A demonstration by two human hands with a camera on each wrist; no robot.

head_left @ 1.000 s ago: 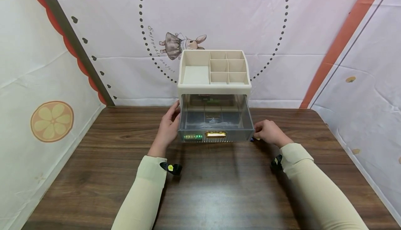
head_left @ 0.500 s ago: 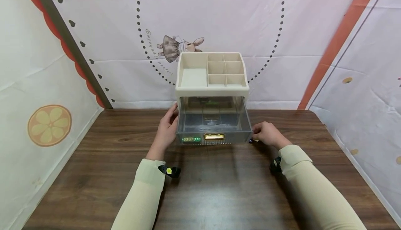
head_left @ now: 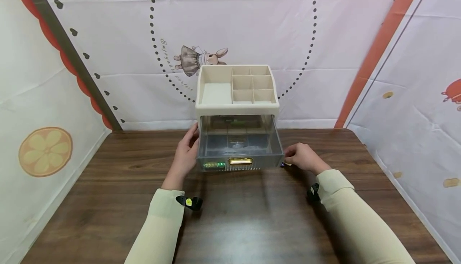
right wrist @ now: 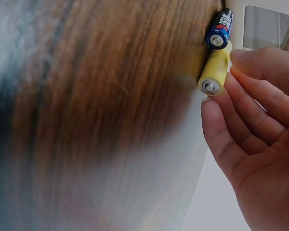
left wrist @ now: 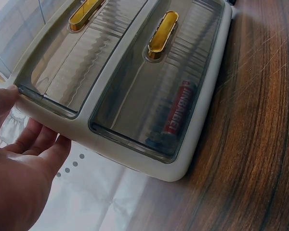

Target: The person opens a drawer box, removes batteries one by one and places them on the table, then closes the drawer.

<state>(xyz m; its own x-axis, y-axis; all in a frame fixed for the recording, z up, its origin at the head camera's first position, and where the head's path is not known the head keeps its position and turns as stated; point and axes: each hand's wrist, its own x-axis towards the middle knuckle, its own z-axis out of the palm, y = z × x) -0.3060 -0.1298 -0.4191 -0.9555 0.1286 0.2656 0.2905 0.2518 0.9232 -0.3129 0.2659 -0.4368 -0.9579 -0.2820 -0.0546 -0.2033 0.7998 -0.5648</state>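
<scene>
A cream drawer organizer (head_left: 237,110) stands at the back of the table, its clear upper drawer (head_left: 264,161) pulled out. Along the left side of the organizer my left hand (head_left: 185,156) rests, fingertips touching the side wall and one digit at its front edge. Low on the right, my right hand (head_left: 304,158) pinches a yellow battery (right wrist: 214,72) between thumb and finger. A blue battery (right wrist: 220,29) lies just beyond it, near the organizer's lower corner. Through a shut lower drawer, a red battery (left wrist: 179,108) shows in the left wrist view.
Green and gold items (head_left: 214,165) show through the drawer front, left of its gold handle (head_left: 240,161). Open compartments (head_left: 253,84) form the organizer's top. A printed cloth (head_left: 230,20) hangs behind and beside the brown wood-grain table (head_left: 234,224).
The whole head view has shifted, so everything sits lower and further left. Both hands keep their places at the organizer. Slightly more of the yellow battery shows by the right fingers.
</scene>
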